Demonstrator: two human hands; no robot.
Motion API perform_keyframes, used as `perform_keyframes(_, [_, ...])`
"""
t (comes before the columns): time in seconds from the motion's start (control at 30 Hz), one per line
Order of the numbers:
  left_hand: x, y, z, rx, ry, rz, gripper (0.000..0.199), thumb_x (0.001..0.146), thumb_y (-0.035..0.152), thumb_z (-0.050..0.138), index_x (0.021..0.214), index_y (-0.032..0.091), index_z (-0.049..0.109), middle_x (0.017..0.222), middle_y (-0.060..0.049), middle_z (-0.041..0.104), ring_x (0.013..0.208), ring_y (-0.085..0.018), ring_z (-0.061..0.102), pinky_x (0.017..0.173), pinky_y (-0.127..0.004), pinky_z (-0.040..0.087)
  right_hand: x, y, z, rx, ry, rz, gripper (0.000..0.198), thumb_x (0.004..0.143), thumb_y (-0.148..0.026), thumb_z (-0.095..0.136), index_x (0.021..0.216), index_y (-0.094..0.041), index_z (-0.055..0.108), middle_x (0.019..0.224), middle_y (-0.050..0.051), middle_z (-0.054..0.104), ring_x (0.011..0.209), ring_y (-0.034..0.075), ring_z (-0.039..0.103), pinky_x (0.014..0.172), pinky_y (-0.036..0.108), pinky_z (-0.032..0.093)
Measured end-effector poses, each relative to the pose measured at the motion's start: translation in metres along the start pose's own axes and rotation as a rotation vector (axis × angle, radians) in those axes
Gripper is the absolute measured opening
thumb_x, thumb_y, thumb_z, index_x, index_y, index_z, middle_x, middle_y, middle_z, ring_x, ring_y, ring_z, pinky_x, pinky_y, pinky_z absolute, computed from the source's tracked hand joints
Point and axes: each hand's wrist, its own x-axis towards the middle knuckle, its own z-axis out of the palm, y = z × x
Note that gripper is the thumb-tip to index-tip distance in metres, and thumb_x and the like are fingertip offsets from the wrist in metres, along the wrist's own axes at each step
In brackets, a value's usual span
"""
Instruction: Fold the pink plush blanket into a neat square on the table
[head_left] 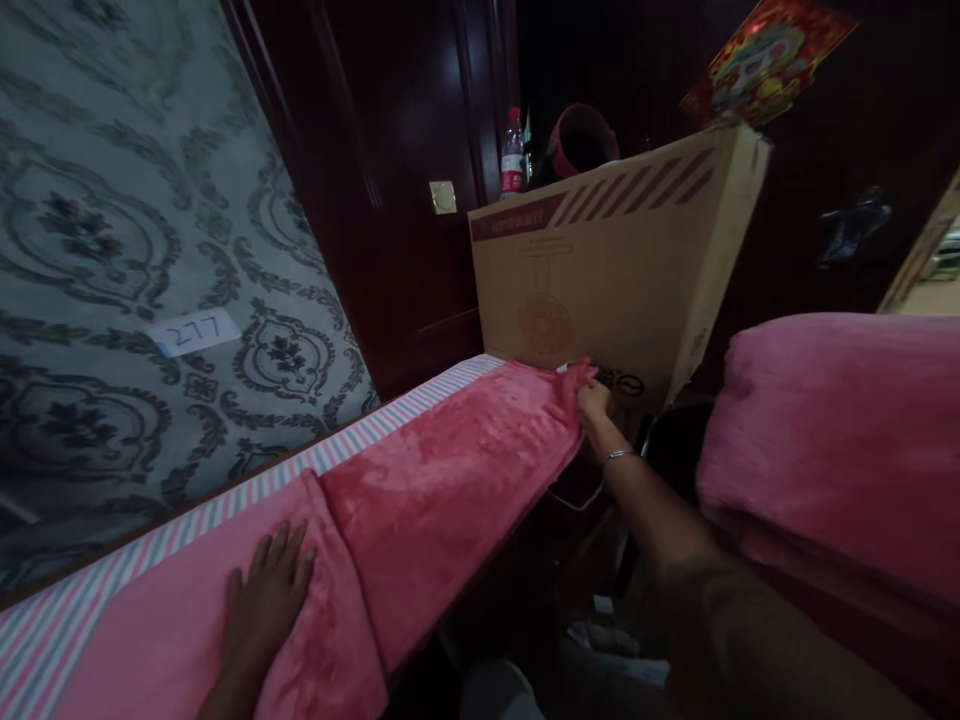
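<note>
The blanket [442, 460] is lying over a striped sheet [56, 635] on a narrow surface, running from near left to far right. The left hand [270, 585] is resting palm down on its near part, fingers spread, holding nothing; the right hand [595, 400] is gripping the far corner, bunched in the fist. The work is appearing partly done: the middle is lying fairly smooth and the near part is overlapping it in a fold, while the gathered corner is looking unfinished. Beyond the far end, a carton [600, 270] is standing on edge, a bottle [512, 160] showing above it. Patterned wallpaper [157, 245] is covering the left wall; across a dim gap, a pink bundle [840, 420] is sitting at right.
</note>
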Motion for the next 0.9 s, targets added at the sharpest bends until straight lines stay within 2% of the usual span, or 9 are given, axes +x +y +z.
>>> perform_keyframes(0.07, [-0.002, 0.003, -0.003, -0.012, -0.002, 0.003, 0.058, 0.098, 0.031, 0.017, 0.153, 0.022, 0.035, 0.161, -0.008, 0.033, 0.15, -0.027, 0.024, 0.115, -0.059, 0.022, -0.015, -0.013, 0.023, -0.085, -0.17, -0.076, 0.028, 0.094, -0.032, 0.063, 0.115, -0.014, 0.064, 0.116, 0.008, 0.065, 0.102, 0.023, 0.064, 0.088, 0.043, 0.055])
perform_keyframes(0.13, [-0.004, 0.005, -0.006, -0.018, 0.002, -0.009, 0.057, 0.098, 0.031, 0.02, 0.152, 0.023, 0.037, 0.16, -0.009, 0.034, 0.15, -0.027, 0.025, 0.115, -0.058, 0.023, -0.039, -0.024, 0.047, -0.151, -0.35, -0.188, 0.009, 0.087, -0.018, 0.065, 0.09, -0.012, 0.071, 0.095, 0.006, 0.071, 0.097, 0.025, 0.065, 0.09, 0.04, 0.052])
perform_keyframes(0.2, [-0.006, 0.006, -0.009, -0.015, 0.002, -0.017, 0.057, 0.098, 0.031, 0.022, 0.152, 0.023, 0.037, 0.16, -0.009, 0.034, 0.149, -0.028, 0.025, 0.115, -0.058, 0.023, -0.074, -0.029, 0.063, -0.182, -0.517, -0.303, 0.013, 0.079, -0.007, 0.063, 0.08, -0.016, 0.073, 0.086, 0.004, 0.074, 0.094, 0.025, 0.066, 0.091, 0.037, 0.05])
perform_keyframes(0.3, [-0.008, 0.009, -0.013, -0.012, -0.014, -0.017, 0.057, 0.098, 0.031, 0.022, 0.152, 0.021, 0.037, 0.161, -0.009, 0.033, 0.149, -0.029, 0.026, 0.115, -0.059, 0.023, -0.135, -0.018, 0.064, -0.209, -0.731, -0.468, 0.027, 0.072, -0.004, 0.062, 0.087, -0.021, 0.076, 0.094, 0.005, 0.077, 0.094, 0.024, 0.067, 0.091, 0.034, 0.05])
perform_keyframes(0.37, [-0.009, 0.01, -0.015, -0.012, -0.016, -0.026, 0.057, 0.099, 0.031, 0.022, 0.152, 0.021, 0.037, 0.16, -0.009, 0.033, 0.149, -0.029, 0.027, 0.115, -0.059, 0.023, -0.172, -0.002, 0.052, -0.309, -0.939, -0.743, 0.037, 0.076, -0.007, 0.056, 0.104, -0.022, 0.075, 0.103, 0.007, 0.076, 0.096, 0.023, 0.068, 0.09, 0.036, 0.052])
perform_keyframes(0.47, [-0.01, 0.012, -0.018, -0.027, -0.013, -0.025, 0.056, 0.099, 0.032, 0.024, 0.152, 0.023, 0.037, 0.16, -0.009, 0.034, 0.148, -0.03, 0.029, 0.114, -0.059, 0.024, -0.207, 0.021, 0.028, -0.416, -1.116, -0.877, 0.05, 0.076, -0.004, 0.05, 0.117, -0.022, 0.072, 0.107, 0.007, 0.076, 0.097, 0.022, 0.069, 0.087, 0.035, 0.053])
perform_keyframes(0.67, [-0.013, 0.015, -0.021, -0.064, -0.02, -0.03, 0.055, 0.099, 0.033, 0.028, 0.152, 0.022, 0.039, 0.16, -0.01, 0.034, 0.148, -0.031, 0.029, 0.115, -0.06, 0.023, -0.222, 0.029, 0.014, -0.521, -1.114, -0.965, 0.059, 0.074, -0.001, 0.051, 0.129, -0.018, 0.064, 0.123, 0.011, 0.071, 0.111, 0.025, 0.064, 0.096, 0.042, 0.049])
perform_keyframes(0.77, [-0.014, 0.015, -0.022, -0.091, -0.017, -0.025, 0.055, 0.099, 0.034, 0.027, 0.151, 0.021, 0.04, 0.159, -0.01, 0.035, 0.147, -0.032, 0.03, 0.115, -0.061, 0.023, -0.219, 0.016, 0.021, -0.54, -1.086, -0.939, 0.045, 0.079, -0.004, 0.052, 0.117, -0.018, 0.07, 0.113, 0.01, 0.074, 0.104, 0.024, 0.066, 0.091, 0.04, 0.051])
perform_keyframes(0.9, [-0.015, 0.014, -0.023, -0.121, -0.019, -0.021, 0.055, 0.099, 0.035, 0.027, 0.151, 0.021, 0.041, 0.159, -0.011, 0.035, 0.147, -0.032, 0.029, 0.115, -0.061, 0.023, -0.215, -0.003, 0.017, -0.395, -1.007, -0.918, 0.032, 0.087, -0.012, 0.05, 0.109, -0.021, 0.073, 0.101, 0.009, 0.076, 0.093, 0.023, 0.068, 0.084, 0.036, 0.053])
